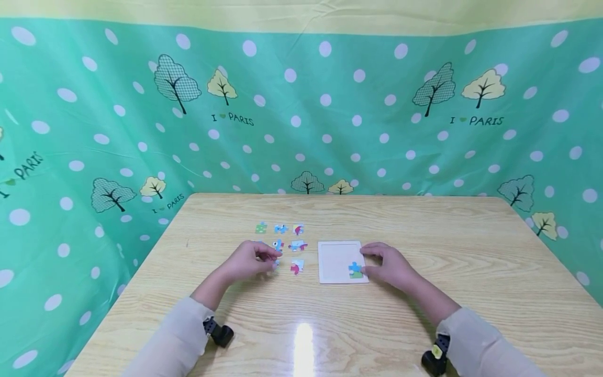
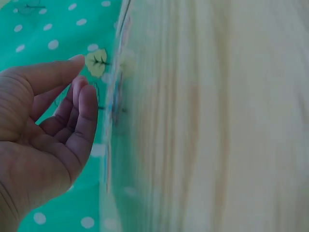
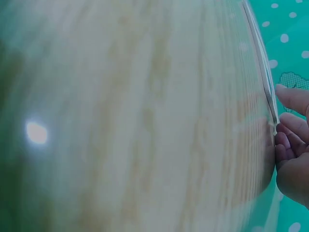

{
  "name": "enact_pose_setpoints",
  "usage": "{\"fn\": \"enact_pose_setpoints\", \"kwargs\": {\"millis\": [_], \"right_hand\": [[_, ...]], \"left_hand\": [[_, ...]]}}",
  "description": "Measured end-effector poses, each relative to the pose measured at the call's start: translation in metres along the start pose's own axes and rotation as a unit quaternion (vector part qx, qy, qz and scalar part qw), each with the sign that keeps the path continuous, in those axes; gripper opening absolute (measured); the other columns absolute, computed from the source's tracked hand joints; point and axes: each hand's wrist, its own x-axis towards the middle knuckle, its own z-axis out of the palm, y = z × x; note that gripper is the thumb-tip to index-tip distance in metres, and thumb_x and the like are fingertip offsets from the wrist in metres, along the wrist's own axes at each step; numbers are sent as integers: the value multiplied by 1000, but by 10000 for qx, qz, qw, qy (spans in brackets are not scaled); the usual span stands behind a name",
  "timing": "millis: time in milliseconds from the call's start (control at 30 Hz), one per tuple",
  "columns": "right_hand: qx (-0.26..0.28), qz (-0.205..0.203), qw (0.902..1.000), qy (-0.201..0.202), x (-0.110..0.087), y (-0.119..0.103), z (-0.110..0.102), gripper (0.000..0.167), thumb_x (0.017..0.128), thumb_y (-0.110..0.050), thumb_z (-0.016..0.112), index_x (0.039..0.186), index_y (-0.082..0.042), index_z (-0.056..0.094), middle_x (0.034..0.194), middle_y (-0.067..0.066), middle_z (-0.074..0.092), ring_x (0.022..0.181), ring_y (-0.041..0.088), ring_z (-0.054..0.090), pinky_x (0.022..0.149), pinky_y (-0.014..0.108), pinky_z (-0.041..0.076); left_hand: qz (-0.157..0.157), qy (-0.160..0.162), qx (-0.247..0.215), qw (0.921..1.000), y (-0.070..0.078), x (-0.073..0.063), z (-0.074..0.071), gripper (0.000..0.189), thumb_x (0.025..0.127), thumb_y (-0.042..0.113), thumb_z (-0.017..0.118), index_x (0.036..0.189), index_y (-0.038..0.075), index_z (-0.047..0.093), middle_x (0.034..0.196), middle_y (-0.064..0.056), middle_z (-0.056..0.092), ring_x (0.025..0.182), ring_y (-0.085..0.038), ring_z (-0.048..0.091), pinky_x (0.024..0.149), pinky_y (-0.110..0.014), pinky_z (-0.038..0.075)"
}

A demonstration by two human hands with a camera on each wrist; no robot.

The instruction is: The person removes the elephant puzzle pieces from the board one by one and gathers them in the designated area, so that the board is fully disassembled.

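Note:
My left hand (image 1: 249, 260) hovers at the front left of several loose jigsaw pieces, with fingers bent and fingertips close over them. In the left wrist view this hand (image 2: 53, 111) has nothing between thumb and fingers. It partly hides a blue piece (image 1: 276, 264) and another behind it. A white square puzzle tray (image 1: 334, 262) lies to the right. One blue-and-green jigsaw piece (image 1: 355, 270) sits in its lower right corner. My right hand (image 1: 388, 264) is at the tray's right edge, thumb beside that piece and fingers higher up, spread apart along the border.
Loose pieces lie in rough rows left of the tray, among them a green piece (image 1: 261, 228), a yellow-and-red piece (image 1: 298, 229) and a pink-and-blue piece (image 1: 297, 266). The wooden table (image 1: 424, 225) ends at a green dotted curtain (image 1: 330, 120).

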Motion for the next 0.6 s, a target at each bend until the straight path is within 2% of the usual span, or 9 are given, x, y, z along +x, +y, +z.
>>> {"fn": "enact_pose_setpoints", "kwargs": {"millis": [167,267,333,467,600], "right_hand": [[38,-144,9999,-50,6,1,-5,47,85,-7,74,129,0,60,136,15,53,119,32,51,101,47,43],[74,-333,9989,-315,11,2,-11,51,85,-3,74,132,1,58,139,15,49,114,29,52,95,44,46],[160,-395,9975,-566,15,2,-14,54,83,-3,76,133,1,57,142,16,47,118,31,50,97,45,45],[334,-276,9943,-975,21,4,-18,62,76,-10,84,132,-1,59,144,16,45,132,38,40,108,50,35],[263,-242,9927,-1150,25,5,-19,72,70,-16,88,134,-4,58,147,13,44,139,38,31,113,52,25]], "left_hand": [[233,-38,-75,9997,9,6,9,23,85,7,75,108,4,74,90,-5,68,80,-19,58,59,-26,50],[372,-91,-165,9991,15,11,16,23,84,6,75,107,3,74,93,-6,69,81,-19,58,60,-25,49],[436,-162,-244,9986,19,13,20,23,84,5,75,106,2,74,95,-8,71,81,-19,58,61,-25,48],[452,-371,-426,9974,29,19,30,24,84,4,74,107,1,73,97,-11,70,80,-18,61,64,-26,51],[507,-550,-488,9960,37,26,41,22,84,2,73,106,-1,73,96,-12,69,79,-16,64,68,-28,55]]}}
